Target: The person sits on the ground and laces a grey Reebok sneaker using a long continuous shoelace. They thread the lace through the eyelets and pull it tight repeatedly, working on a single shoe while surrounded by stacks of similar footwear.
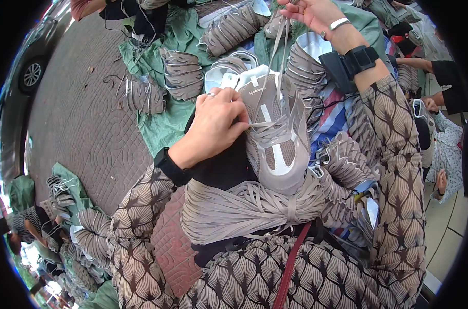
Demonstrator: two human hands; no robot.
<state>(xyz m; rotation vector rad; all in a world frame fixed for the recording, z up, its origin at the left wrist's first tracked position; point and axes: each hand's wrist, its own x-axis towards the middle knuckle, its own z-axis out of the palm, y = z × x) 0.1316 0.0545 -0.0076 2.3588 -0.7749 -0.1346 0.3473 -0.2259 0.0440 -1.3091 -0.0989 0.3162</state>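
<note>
A grey-beige sneaker (283, 149) with white overlays sits on my lap, its toe pointing toward me. Laces cross the lower part of its tongue. From there, long beige shoelaces (279, 56) run up to my right hand (314, 14), which is raised at the top of the view with its fingers closed on them. Against the sneaker's left side, my left hand (216, 119) has its thumb and fingers pinched at the edge by the lace rows. Its fingertips are partly hidden. A thick tied bundle of beige laces (234, 211) lies across my lap below the toe.
Bundled grey shoe uppers (182, 74) lie on green sheeting (162, 129) ahead, with more uppers (347, 159) at my right. Other people work nearby; one patterned sleeve (445, 149) shows at right. A car (33, 67) stands beyond the brick paving (79, 118) at left.
</note>
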